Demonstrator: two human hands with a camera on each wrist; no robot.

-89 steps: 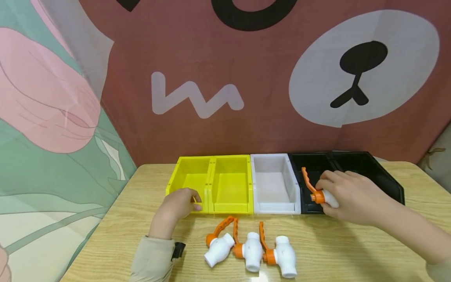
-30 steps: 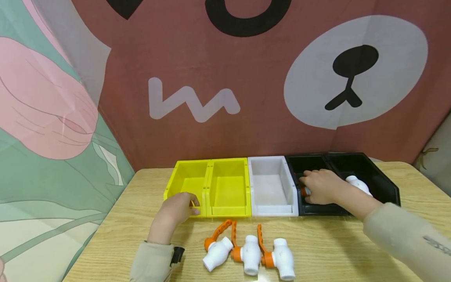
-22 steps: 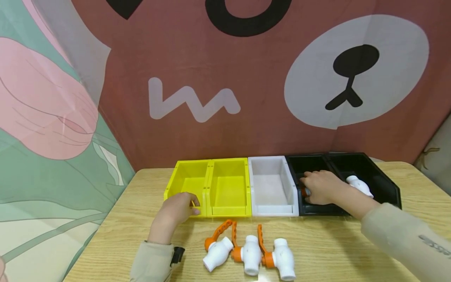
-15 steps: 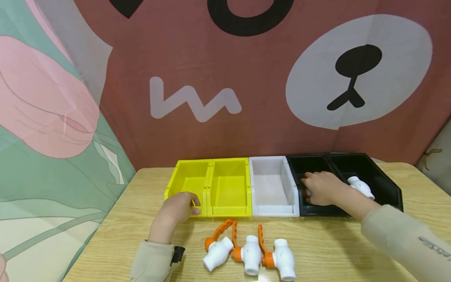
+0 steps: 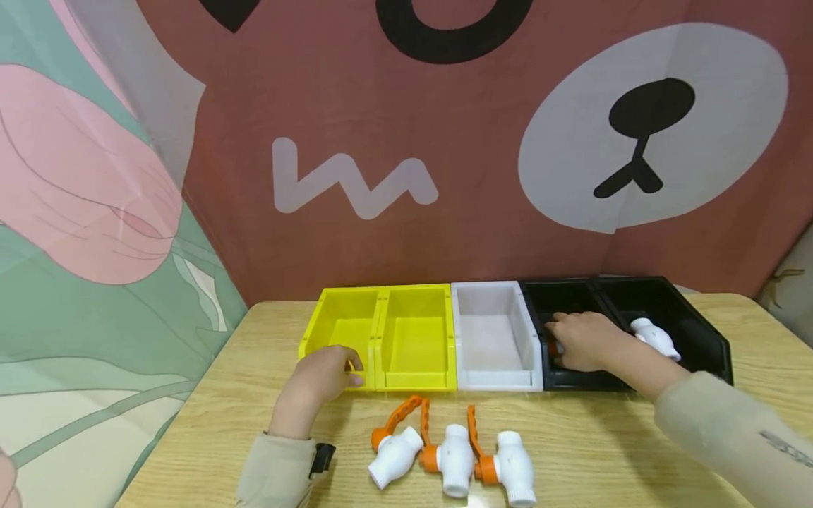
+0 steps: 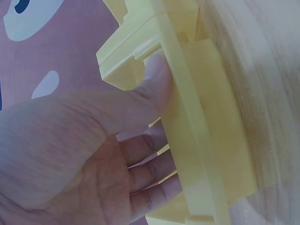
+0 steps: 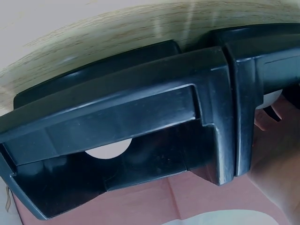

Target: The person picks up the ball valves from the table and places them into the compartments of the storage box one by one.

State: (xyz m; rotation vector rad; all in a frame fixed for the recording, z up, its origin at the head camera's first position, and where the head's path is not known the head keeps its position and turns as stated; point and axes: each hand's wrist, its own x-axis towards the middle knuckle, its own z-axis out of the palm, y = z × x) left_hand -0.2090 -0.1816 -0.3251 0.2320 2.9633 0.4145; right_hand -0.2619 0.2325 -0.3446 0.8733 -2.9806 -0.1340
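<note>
My left hand grips the front wall of the leftmost yellow bin. In the left wrist view the thumb lies on the rim and the fingers reach in behind the wall. My right hand is down inside the left black bin, holding a white ball valve with an orange handle, mostly hidden by the hand. A second ball valve lies in the right black bin. Before the bins, three more white valves with orange handles lie in a row: left, middle, right.
Between the yellow and black bins stand another yellow bin and a white bin, side by side in one row. The wooden table ends at a printed cloth behind the bins.
Over the three seconds my right hand has lowered the ball valve from above the left black bin into it. My left hand stays on the yellow bin. The view shifts slightly.
</note>
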